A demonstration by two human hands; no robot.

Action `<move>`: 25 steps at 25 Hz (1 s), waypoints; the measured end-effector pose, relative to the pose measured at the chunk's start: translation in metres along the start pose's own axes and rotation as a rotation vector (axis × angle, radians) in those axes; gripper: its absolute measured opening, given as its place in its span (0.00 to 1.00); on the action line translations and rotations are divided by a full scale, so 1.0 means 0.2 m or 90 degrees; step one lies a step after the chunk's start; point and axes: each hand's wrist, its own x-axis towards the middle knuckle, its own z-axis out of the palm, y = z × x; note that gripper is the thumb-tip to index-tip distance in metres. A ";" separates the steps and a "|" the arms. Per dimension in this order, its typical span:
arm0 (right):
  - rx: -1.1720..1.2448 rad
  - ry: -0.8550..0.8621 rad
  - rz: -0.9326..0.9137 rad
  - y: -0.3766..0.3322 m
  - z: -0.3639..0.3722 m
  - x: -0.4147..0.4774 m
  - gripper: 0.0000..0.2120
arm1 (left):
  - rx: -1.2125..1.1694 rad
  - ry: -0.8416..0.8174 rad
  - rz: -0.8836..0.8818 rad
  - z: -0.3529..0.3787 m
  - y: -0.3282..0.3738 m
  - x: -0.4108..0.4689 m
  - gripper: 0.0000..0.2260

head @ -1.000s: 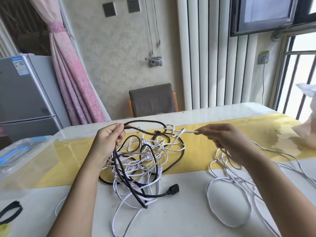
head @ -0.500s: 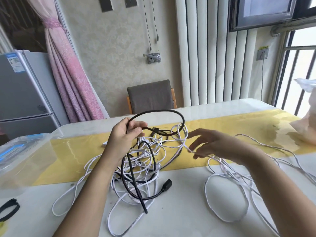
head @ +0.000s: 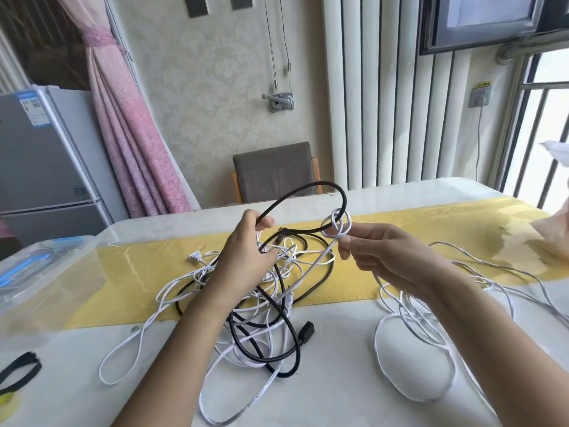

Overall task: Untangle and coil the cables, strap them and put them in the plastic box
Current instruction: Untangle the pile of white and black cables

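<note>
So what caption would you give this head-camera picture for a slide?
Left hand holds a black cable loop while right hand pinches a white cable wound around it, above the tangle.

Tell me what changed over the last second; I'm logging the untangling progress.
The left hand lifted its black cable into a raised loop above the pile. The right hand released the white strand it was pulling taut and now pinches the white cable where it knots round that loop. The tangle, the white coil, the plastic box and the black strap lie as before.
</note>
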 end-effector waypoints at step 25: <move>-0.227 0.177 -0.079 0.11 0.29 0.05 0.12 | -0.294 -0.011 -0.005 0.04 0.18 -0.07 0.12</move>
